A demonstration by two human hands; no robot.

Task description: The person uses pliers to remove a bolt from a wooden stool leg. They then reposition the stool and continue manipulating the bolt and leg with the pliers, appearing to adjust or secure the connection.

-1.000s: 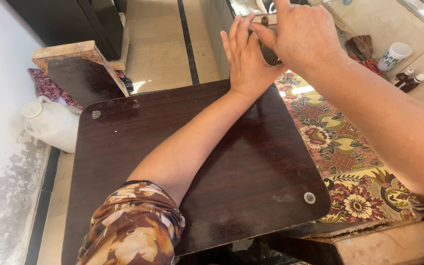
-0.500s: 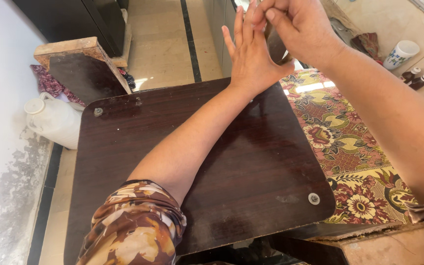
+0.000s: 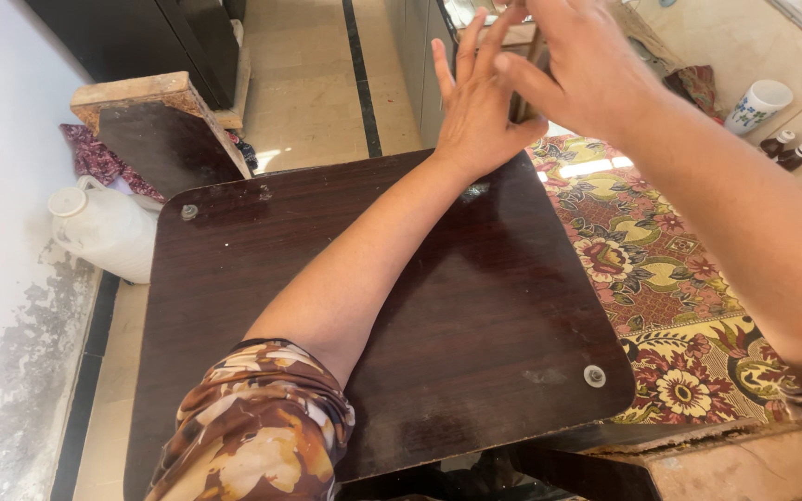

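Both hands have shifted slightly rightward at top centre. Right hand (image 3: 587, 79) pinches a thin dark strip (image 3: 523, 88) against the open left hand (image 3: 475, 111).

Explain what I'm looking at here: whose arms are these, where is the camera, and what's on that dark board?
The view comes from a camera worn on a person's head, looking down. Both bare arms are that person's. The left hand, fingers spread, and the right hand meet past the far edge of a dark wooden board, around a thin dark object too hidden to identify. The board carries only the left forearm. Beside it lie a floral cloth, a white jug and a white cup.
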